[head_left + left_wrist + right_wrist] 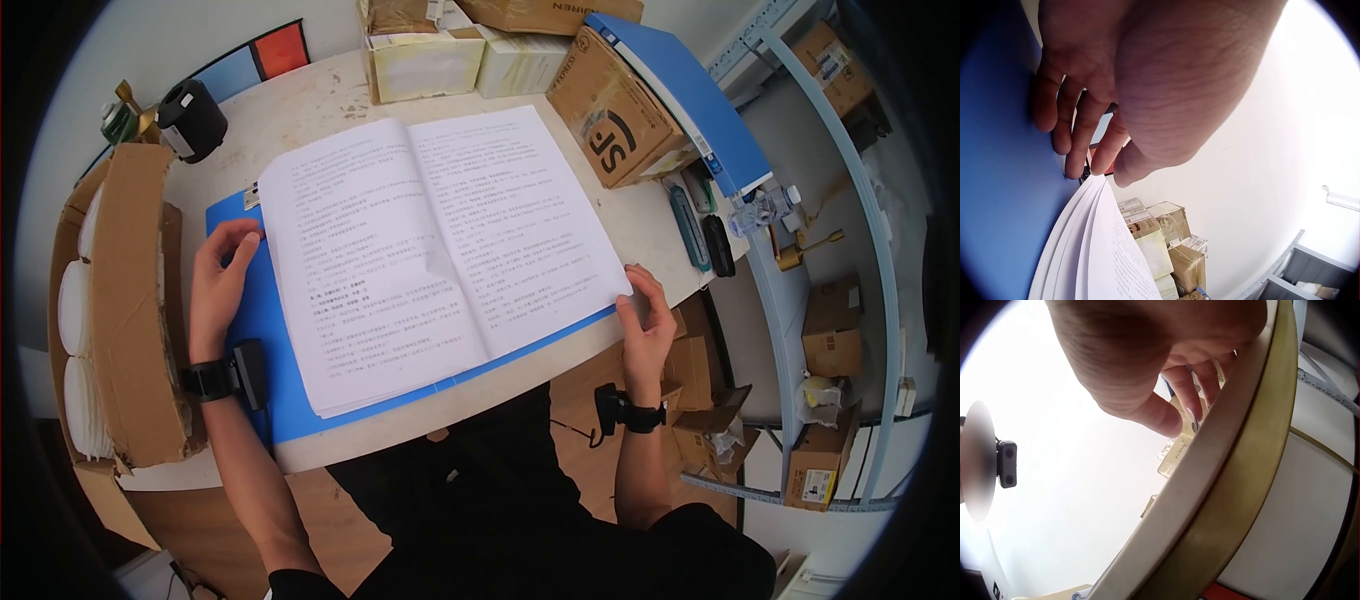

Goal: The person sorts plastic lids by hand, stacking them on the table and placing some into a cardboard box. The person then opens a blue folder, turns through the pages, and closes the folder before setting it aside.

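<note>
A thick stack of printed pages (350, 260) lies spread like a book, two text-covered pages facing up, on a blue clipboard (285, 400). My left hand (222, 275) rests by the left edge of the stack, over the clipboard. In the left wrist view its fingers (1079, 144) are extended loosely, with thumb and index tips right at the fanned page edges (1079, 250). At the lower right corner of the right-hand page, my right hand (648, 325) pinches the paper between thumb and fingers. The right wrist view shows the curled page corner (1193, 419) between them.
Left stands an open cardboard box (150, 310) of white stacked items, with a black cylinder (192, 120) behind. Cardboard boxes (610, 110) and a blue binder (690, 100) line the back. Pen-like cases (690, 225) lie right, near the table edge (540, 370); shelving stands beyond.
</note>
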The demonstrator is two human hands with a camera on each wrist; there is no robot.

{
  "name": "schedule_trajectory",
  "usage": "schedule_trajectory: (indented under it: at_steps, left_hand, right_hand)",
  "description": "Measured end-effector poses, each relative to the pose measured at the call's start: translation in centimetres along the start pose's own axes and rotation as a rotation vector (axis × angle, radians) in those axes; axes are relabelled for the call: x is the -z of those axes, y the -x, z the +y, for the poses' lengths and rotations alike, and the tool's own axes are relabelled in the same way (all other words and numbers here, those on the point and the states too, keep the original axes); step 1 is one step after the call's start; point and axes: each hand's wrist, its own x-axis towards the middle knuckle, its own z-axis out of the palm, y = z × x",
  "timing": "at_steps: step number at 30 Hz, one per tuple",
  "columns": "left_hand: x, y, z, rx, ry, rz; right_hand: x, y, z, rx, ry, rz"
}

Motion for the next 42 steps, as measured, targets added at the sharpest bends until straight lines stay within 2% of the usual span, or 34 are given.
schedule_trajectory:
  at_steps: [5, 9, 11, 12, 14, 19, 21, 22, 24, 27, 29, 34, 42]
  left_hand:
    - [0.0, 0.0, 0.0, -0.019, 0.003, -0.011]
    - [0.0, 0.0, 0.0, -0.003, -0.006, 0.009]
    - [-0.1, 0.0, 0.0, -0.008, -0.005, 0.007]
    - [-0.1, 0.0, 0.0, -0.008, -0.006, 0.010]
    - [-0.1, 0.0, 0.1, -0.009, -0.001, 0.004]
    - [-0.2, 0.1, 0.2, -0.025, 0.026, 0.004]
    - [-0.2, 0.2, 0.4, -0.024, 0.029, 0.009]
    - [-0.2, 0.2, 0.5, -0.021, 0.034, 0.008]
    - [-0.3, 0.3, 0.9, -0.018, 0.038, 0.010]
    - [-0.4, 0.3, 1.0, -0.012, 0.093, 0.038]
    - [-0.5, 0.1, 0.4, -0.067, 0.071, 0.048]
    - [-0.6, 0.1, 0.5, -0.063, 0.094, 0.037]
    - [-0.5, 0.3, 0.9, -0.062, 0.076, 0.026]
  right_hand:
    - [-0.7, 0.2, -1.4, -0.063, -0.107, -0.012]
    - [-3.2, 0.8, -3.3, -0.004, -0.017, 0.062]
    - [-4.1, 1.2, -4.0, -0.117, -0.071, 0.033]
    - [-4.6, 1.5, -4.7, -0.116, -0.073, 0.032]
    - [-5.8, 2.2, -6.3, -0.139, -0.112, -0.119]
    - [-8.6, 4.3, -8.1, -0.036, -0.151, -0.287]
    - [-9.2, 4.2, -8.4, 0.291, -0.032, -0.381]
    - [-9.4, 4.3, -8.6, 0.292, -0.034, -0.383]
    - [-9.6, 4.3, -9.2, 0.399, 0.083, -0.501]
    - [-9.7, 4.3, -9.0, 0.415, 0.105, -0.526]
    - [-9.8, 4.4, -8.8, 0.447, 0.121, -0.527]
    - [-10.4, 4.7, -8.5, 0.426, 0.051, -0.424]
    - [-10.6, 4.3, -9.0, 0.460, 0.116, -0.410]
